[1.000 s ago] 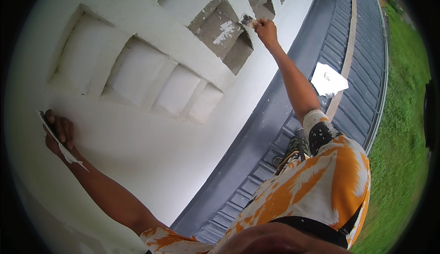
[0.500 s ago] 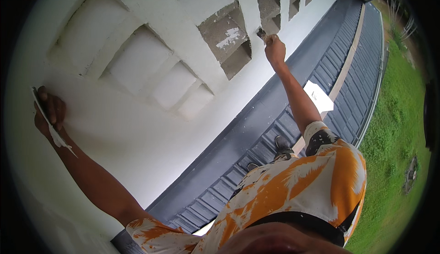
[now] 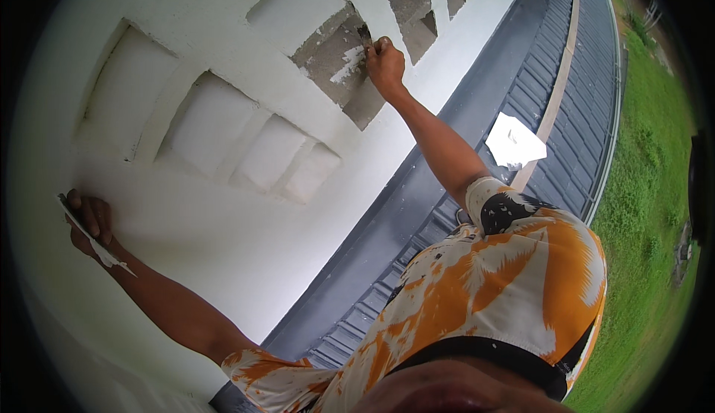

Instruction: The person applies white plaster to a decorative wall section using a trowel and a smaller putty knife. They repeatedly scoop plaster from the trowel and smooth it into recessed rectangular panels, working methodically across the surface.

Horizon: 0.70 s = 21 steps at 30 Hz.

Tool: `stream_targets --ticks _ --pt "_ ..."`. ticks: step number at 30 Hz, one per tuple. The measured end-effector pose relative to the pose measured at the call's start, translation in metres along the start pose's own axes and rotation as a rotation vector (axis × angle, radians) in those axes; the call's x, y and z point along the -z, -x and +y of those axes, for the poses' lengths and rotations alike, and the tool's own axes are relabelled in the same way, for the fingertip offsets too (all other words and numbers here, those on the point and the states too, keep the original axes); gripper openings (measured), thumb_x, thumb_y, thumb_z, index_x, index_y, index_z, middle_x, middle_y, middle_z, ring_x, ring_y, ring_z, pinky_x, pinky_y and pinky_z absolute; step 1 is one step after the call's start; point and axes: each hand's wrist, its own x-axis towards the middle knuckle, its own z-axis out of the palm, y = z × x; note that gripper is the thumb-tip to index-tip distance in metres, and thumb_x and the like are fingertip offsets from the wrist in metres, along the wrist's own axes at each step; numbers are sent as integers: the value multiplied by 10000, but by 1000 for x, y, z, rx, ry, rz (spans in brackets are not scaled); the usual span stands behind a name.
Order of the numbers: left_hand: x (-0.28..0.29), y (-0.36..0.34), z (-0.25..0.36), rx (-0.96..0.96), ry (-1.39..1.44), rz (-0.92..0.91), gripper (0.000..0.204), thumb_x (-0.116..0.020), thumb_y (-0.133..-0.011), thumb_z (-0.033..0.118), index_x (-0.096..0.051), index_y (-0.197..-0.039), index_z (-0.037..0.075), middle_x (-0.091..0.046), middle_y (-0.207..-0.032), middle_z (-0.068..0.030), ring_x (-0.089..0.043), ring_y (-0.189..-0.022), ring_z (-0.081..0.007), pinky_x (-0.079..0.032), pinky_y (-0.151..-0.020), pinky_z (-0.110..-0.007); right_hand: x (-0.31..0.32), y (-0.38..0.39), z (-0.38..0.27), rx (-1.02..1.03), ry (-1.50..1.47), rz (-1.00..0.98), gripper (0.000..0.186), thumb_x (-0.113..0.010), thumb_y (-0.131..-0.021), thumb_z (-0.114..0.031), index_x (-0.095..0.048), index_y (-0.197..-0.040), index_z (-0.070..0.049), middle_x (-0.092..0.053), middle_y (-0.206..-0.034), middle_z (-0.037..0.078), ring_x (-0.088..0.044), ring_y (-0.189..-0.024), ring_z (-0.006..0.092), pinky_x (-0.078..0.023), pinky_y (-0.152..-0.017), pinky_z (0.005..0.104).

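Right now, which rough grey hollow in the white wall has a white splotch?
The rough grey hollow nearest the right hand has the white splotch; grey hollows farther right show none.

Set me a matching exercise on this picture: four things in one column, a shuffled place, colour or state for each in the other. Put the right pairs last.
Things:
1. left hand
2. right hand
3. white sheet
4. shirt

Places, colours, states:
A. lying on the dark roof
B. orange, white and black
C. gripping a thin tool smeared with white
D. raised at a grey recess

Pairs: 1-C, 2-D, 3-A, 4-B
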Motion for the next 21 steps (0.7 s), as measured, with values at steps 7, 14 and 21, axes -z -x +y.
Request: stream_targets --ticks 7,14,21 --pt "3 0 -1 11 92 -9 288 -474 -1033 199 -493 -1191 -41 -572 -634 -92 -499 -426 -182 -466 -341 -265 12 22 47 -119 -36 -21 299 -685 -874 -249 -560 -738 -14 -654 -694 187 -650 -664 381 -494 -642 460" --pt "-3 -1 0 -15 7 -4 283 -505 -1018 179 -495 -1193 -43 -576 -635 -82 -481 -416 -164 -469 -342 -267 43 57 30 49 106 -137 182 -640 -872 -230 -583 -869 -57 -665 -730 153 -658 -686 366 -504 -647 464" --pt "-1 1 -2 -23 40 1 290 -518 -1015 183 -488 -1203 -35 -564 -642 -75 -471 -454 -150 -445 -359 -256 35 23 -11 227 198 -126 201 -617 -845 -202 -628 -981 -55 -688 -847 174 -675 -718 370 -523 -648 485"
